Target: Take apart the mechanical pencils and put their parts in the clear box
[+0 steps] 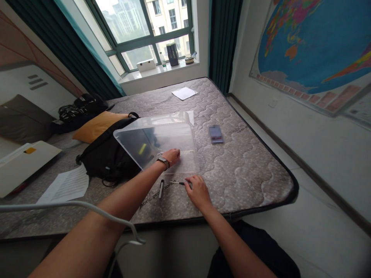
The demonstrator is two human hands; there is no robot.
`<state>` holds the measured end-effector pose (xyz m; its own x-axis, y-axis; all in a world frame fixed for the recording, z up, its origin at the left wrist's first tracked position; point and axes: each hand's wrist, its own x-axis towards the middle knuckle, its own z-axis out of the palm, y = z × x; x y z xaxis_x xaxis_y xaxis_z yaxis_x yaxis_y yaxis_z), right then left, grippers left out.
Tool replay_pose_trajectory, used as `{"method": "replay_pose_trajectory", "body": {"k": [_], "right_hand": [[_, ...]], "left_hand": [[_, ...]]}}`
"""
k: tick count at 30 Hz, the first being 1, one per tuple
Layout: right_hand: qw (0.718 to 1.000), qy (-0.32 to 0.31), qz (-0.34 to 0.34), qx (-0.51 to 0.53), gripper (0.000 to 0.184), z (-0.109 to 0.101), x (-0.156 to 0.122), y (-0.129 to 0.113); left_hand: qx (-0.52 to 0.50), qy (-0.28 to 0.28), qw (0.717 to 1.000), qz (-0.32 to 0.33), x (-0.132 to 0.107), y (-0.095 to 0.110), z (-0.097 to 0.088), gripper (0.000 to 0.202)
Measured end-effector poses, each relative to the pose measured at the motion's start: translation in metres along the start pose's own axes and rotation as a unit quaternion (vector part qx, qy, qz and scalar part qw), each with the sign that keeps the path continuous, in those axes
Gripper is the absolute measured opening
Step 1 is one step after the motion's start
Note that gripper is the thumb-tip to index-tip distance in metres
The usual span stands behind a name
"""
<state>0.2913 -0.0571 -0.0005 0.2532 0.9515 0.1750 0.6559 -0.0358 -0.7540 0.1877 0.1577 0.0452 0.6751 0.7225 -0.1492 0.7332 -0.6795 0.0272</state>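
Note:
A clear plastic box (174,133) lies on the mattress in front of me. My left hand (172,156), with a watch (164,162) on its wrist, reaches over it; the fingers are curled, and I cannot make out what they hold, if anything. Just this side of the box, my right hand (199,192) rests low over the mattress. Its fingers close on a slim screwdriver (181,183) with a dark handle and a thin pale shaft pointing left. A black-and-white marker (161,189) lies left of the screwdriver. Something small and yellow (142,149) shows through the plastic.
Left of the box sit a black bag (108,154), a yellow cushion (97,125) and a printed sheet (68,184). A blurred dark phone-like object (216,134) lies to the right. White paper (184,93) is farther back. A pale cable (87,205) crosses the lower left foreground.

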Motion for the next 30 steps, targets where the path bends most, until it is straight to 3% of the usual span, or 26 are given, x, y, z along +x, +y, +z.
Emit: {"method": "replay_pose_trajectory", "body": {"k": [7,15,26,30], "right_hand": [[1.0,-0.002,0.005,0.004,0.018,0.0,0.002,-0.001],[1.0,-0.002,0.009,0.014,0.019,-0.002,0.003,0.001],[1.0,-0.005,0.013,0.024,0.018,-0.002,0.003,-0.001],[0.999,-0.004,0.013,0.032,0.018,-0.003,0.003,-0.002]], "left_hand": [[-0.031,0.022,0.999,0.003,0.029,0.034,-0.006,0.03],[-0.01,-0.007,0.997,-0.076,0.055,0.069,0.004,0.032],[0.032,-0.087,0.995,-0.047,0.052,0.071,-0.002,0.025],[0.049,-0.128,0.989,-0.049,0.045,0.066,-0.007,0.035]]}}
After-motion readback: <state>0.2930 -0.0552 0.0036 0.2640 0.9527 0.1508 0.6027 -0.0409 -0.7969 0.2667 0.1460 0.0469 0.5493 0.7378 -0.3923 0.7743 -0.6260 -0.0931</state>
